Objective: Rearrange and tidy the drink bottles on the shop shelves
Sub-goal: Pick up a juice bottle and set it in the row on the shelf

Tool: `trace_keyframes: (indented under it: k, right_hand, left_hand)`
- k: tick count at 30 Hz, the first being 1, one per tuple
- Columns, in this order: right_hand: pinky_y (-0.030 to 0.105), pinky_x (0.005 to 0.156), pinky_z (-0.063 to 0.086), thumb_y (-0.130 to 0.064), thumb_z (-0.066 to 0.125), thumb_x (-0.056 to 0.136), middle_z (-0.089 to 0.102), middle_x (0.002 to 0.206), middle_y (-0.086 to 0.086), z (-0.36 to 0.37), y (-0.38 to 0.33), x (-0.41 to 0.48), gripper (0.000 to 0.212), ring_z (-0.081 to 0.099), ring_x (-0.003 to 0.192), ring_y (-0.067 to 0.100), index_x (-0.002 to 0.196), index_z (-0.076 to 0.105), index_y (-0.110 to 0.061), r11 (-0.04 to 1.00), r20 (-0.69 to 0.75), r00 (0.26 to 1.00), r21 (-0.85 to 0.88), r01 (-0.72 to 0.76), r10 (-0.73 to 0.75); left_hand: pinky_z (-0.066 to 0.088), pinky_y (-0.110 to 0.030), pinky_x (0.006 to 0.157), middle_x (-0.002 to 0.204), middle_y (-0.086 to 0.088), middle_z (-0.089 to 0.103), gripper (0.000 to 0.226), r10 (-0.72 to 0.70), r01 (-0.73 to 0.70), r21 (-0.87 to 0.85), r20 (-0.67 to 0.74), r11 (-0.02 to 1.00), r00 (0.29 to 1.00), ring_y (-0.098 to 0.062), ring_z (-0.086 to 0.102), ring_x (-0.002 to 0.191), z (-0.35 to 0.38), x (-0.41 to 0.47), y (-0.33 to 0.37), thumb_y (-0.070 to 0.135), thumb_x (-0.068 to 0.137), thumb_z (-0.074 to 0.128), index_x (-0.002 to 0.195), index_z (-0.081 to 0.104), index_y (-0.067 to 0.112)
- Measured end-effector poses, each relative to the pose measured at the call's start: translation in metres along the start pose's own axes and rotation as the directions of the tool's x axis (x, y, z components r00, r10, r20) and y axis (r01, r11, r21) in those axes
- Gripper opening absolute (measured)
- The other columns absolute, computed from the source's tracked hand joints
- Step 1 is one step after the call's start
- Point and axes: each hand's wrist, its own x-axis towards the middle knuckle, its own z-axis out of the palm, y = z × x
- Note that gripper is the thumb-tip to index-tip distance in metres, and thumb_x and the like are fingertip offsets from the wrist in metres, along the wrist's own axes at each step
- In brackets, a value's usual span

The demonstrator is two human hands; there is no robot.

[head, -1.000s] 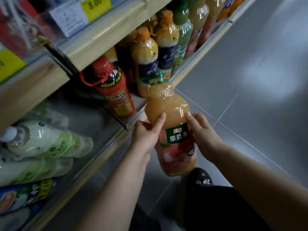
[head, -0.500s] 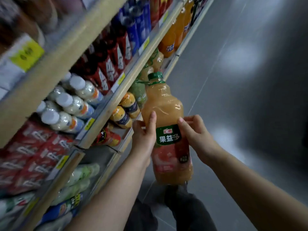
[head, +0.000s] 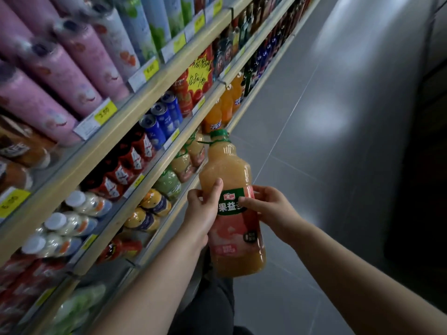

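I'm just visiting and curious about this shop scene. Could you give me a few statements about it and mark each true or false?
1. Both hands hold the juice bottle. True.
2. The bottle's cap is red. False: it is green.
3. The bottle stands on a shelf. False: the left hand and right hand hold it above the floor.
4. Blue cans sit on a shelf. True.

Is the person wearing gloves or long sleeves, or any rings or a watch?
No. The left hand and right hand are bare, with no gloves and no rings that show. Both forearms are uncovered up to the picture's edge, so no sleeves appear, and neither wrist has a watch or bracelet. The fingernails look short and unpainted.
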Motion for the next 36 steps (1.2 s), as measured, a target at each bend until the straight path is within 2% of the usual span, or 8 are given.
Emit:
trace_keyframes:
  k: [4,12,18,24,26,29,32,36]
  right_hand:
    - [0.028,0.07,0.057,-0.015,0.069,0.083,0.074,0.099,0.011,-0.032,-0.03,0.051,0.023,0.071,0.091,0.027,0.105,0.066,-0.01,0.998,-0.009,1.0,0.053,0.025,-0.025]
    - [0.029,0.073,0.056,-0.018,0.067,0.083,0.072,0.107,0.013,-0.089,-0.109,0.154,0.038,0.069,0.097,0.03,0.119,0.061,-0.01,0.997,0.059,0.998,0.077,0.002,-0.006]
    - [0.055,0.091,0.051,-0.012,0.071,0.079,0.063,0.12,0.024,-0.136,-0.144,0.224,0.061,0.065,0.103,0.04,0.135,0.046,-0.012,0.989,0.143,0.98,0.038,-0.145,0.138]
    - [0.053,0.093,0.051,-0.005,0.067,0.085,0.065,0.119,0.021,-0.194,-0.159,0.312,0.051,0.065,0.104,0.036,0.133,0.049,-0.012,0.967,0.283,0.933,-0.182,-0.177,0.224]
    - [0.048,0.089,0.054,-0.005,0.067,0.085,0.066,0.116,0.019,-0.209,-0.158,0.339,0.05,0.067,0.101,0.034,0.131,0.05,-0.013,0.952,0.319,0.912,-0.247,-0.181,0.257]
    - [0.04,0.078,0.058,-0.005,0.068,0.085,0.07,0.109,0.014,-0.223,-0.148,0.378,0.049,0.07,0.095,0.03,0.13,0.051,-0.015,0.93,0.326,0.894,-0.304,-0.208,0.306]
    - [0.042,0.079,0.058,-0.007,0.068,0.085,0.07,0.108,0.015,-0.232,-0.128,0.409,0.047,0.07,0.094,0.031,0.129,0.051,-0.016,0.92,0.331,0.889,-0.335,-0.203,0.317]
    - [0.049,0.086,0.055,-0.012,0.065,0.087,0.068,0.113,0.016,-0.237,-0.088,0.449,0.046,0.068,0.099,0.031,0.13,0.05,-0.016,0.911,0.346,0.882,-0.371,-0.183,0.318]
  left_hand:
    - [0.053,-0.03,0.058,0.092,0.008,0.056,0.039,0.016,-0.017,0.037,0.032,0.999,0.999,-0.013,0.061,0.081,0.034,0.051,0.034,0.072,0.071,0.058,0.086,0.039,0.041]
    - [0.056,-0.04,0.079,0.104,0.002,0.061,0.039,-0.007,0.008,0.038,-0.02,0.999,1.0,-0.018,0.063,0.092,0.096,0.139,0.112,0.07,0.071,0.06,0.084,0.044,0.036]
    - [0.056,-0.043,0.081,0.099,0.003,0.062,0.04,-0.036,0.036,-0.006,-0.11,0.999,0.993,-0.017,0.064,0.09,0.145,0.193,0.133,0.069,0.071,0.06,0.085,0.044,0.035]
    - [0.051,-0.033,0.066,0.091,0.005,0.06,0.042,-0.169,0.138,-0.126,-0.294,0.982,0.941,-0.013,0.06,0.081,0.212,0.252,0.124,0.07,0.073,0.057,0.085,0.043,0.033]
    - [0.052,-0.033,0.063,0.093,0.001,0.062,0.052,-0.228,0.17,-0.195,-0.337,0.966,0.913,-0.016,0.063,0.081,0.232,0.271,0.116,0.071,0.073,0.056,0.097,0.048,0.025]
    - [0.057,-0.046,0.077,0.103,-0.009,0.068,0.077,-0.264,0.167,-0.282,-0.351,0.945,0.898,-0.026,0.068,0.089,0.25,0.3,0.105,0.073,0.067,0.06,0.113,0.053,0.012]
    - [0.056,-0.049,0.081,0.103,-0.011,0.068,0.079,-0.279,0.179,-0.277,-0.382,0.944,0.881,-0.027,0.068,0.09,0.254,0.332,0.086,0.073,0.067,0.06,0.113,0.056,0.01]
    - [0.05,-0.029,0.057,0.099,-0.009,0.069,0.075,-0.271,0.174,-0.256,-0.414,0.951,0.869,-0.019,0.068,0.082,0.255,0.379,0.047,0.072,0.072,0.056,0.111,0.058,0.008]
